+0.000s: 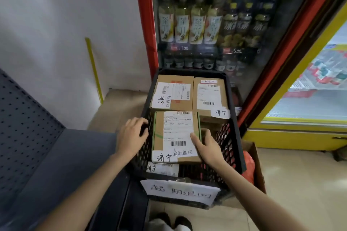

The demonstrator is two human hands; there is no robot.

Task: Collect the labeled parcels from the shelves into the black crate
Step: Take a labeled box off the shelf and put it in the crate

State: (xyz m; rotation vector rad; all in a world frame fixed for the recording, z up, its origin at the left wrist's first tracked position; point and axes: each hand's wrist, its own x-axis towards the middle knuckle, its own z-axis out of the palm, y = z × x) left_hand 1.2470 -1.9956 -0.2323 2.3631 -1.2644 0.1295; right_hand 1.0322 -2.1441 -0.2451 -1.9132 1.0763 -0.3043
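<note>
In the black crate (232, 137), signed 超期退回, the top parcel (176, 137) labelled 济宁 lies under the right hand (205, 146), thumb and curled fingers gripping its edge, while the left hand (131, 135) curls over the crate's rim.

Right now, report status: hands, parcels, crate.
Left hand grips crate rim. Right hand holds top parcel at its right edge. Two parcels behind, one below. Nothing blocking.

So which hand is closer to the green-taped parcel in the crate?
Right. The right hand grips the green-taped parcel at its right edge; the left hand holds the black crate rim beside it.
</note>
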